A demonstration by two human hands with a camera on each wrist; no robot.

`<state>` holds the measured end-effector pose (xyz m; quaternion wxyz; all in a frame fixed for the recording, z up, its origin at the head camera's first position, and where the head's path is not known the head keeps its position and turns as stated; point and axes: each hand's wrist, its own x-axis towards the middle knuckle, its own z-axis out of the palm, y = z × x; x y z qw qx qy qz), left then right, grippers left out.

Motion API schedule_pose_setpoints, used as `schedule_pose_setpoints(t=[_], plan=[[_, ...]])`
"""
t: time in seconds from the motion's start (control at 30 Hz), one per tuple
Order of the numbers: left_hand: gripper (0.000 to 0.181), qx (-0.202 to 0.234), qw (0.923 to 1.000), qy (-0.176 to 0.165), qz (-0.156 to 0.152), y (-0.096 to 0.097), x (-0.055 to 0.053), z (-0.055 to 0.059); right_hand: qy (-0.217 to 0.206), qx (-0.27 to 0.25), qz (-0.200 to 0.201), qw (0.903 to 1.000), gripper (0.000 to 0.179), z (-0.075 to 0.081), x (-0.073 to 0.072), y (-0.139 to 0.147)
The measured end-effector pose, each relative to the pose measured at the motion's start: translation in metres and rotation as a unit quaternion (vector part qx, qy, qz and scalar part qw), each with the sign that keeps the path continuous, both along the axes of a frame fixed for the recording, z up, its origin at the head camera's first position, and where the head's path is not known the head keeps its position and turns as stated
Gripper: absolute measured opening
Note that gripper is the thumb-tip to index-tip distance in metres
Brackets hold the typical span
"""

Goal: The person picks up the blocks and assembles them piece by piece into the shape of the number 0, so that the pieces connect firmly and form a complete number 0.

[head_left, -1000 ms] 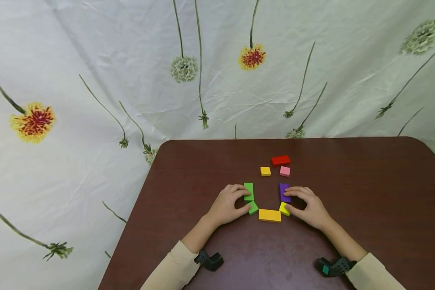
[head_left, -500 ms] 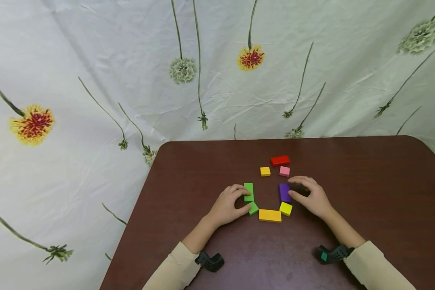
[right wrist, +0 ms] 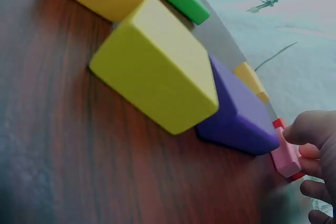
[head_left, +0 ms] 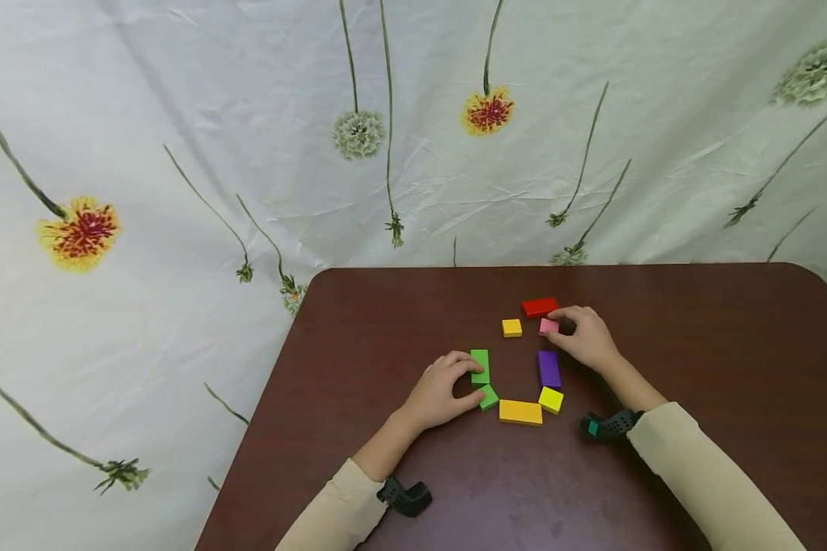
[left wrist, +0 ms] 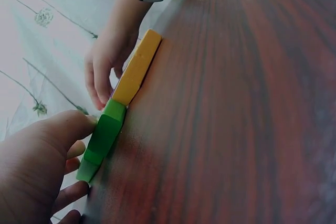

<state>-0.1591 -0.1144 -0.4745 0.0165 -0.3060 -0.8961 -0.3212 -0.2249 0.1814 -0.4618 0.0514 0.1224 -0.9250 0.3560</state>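
Note:
My left hand point(head_left: 441, 392) rests at two green blocks, its fingertips on the long green block point(head_left: 480, 375) and its thumb on the small green block point(head_left: 488, 397). My right hand point(head_left: 588, 338) pinches a small pink block point(head_left: 548, 327) between thumb and index finger, just in front of the red block point(head_left: 537, 308). The right wrist view shows the thumb against the near side of the pink block point(right wrist: 286, 157), with the other fingers loosely bent beyond it. An orange block point(head_left: 520, 412), a yellow block point(head_left: 551, 399) and a purple block point(head_left: 548, 370) continue the row of green blocks into a U.
A small yellow-orange block point(head_left: 512, 328) lies left of the pink one. All the blocks lie on a dark brown table point(head_left: 386, 321), whose far edge meets a flowered cloth point(head_left: 262, 99). Each wrist wears a black camera band point(head_left: 405, 497).
My right hand has left the yellow and purple blocks and moved away from me to the pink block, which it now pinches. The left hand stays at the green blocks.

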Motion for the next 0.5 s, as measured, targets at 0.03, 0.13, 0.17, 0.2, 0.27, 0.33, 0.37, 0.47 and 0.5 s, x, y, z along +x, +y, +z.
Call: schedule_pose_setpoints(t=[0.03,0.13,0.17,0.2,0.27,0.33,0.37,0.47,0.5], plan=[[0.034,0.0,1.0,0.0,-0.001,0.0006,0.0001,-0.0005,-0.004,0.006,-0.001,1.0,0.038,-0.0007,-0.0006,0.0004],[0.033,0.002,1.0,0.0,-0.002,0.0017,0.0005,-0.0013,-0.007,0.018,-0.001,0.9998,0.037,-0.0023,-0.0014,0.0013],[0.033,0.003,1.0,0.001,-0.003,0.0019,0.0006,-0.0014,-0.007,0.02,-0.001,0.9998,0.037,-0.0025,-0.0014,0.0014],[0.033,0.005,1.0,0.002,-0.003,0.0018,0.0007,-0.0015,-0.006,0.022,0.0,0.9997,0.038,-0.0025,-0.0015,0.0013],[0.033,0.008,0.9999,0.007,-0.003,0.0017,0.0006,-0.0013,-0.006,0.024,-0.001,0.9997,0.038,-0.0021,-0.0015,0.0006],[0.034,0.01,0.9999,0.008,-0.003,0.0012,0.0003,-0.0013,-0.006,0.027,-0.003,0.9996,0.038,-0.0016,-0.0017,-0.0005],[0.034,0.01,0.9999,0.008,-0.003,0.001,0.0,-0.0013,-0.007,0.027,-0.006,0.9996,0.039,-0.0014,-0.0016,-0.0012],[0.034,0.01,0.9999,0.008,-0.003,0.0006,-0.001,-0.0018,-0.006,0.021,-0.023,0.9995,0.038,-0.002,-0.0012,-0.0034],[0.034,0.01,0.9999,0.006,-0.003,0.0006,-0.0014,-0.0022,-0.005,0.017,-0.031,0.9994,0.038,-0.0024,-0.0006,-0.0043]])
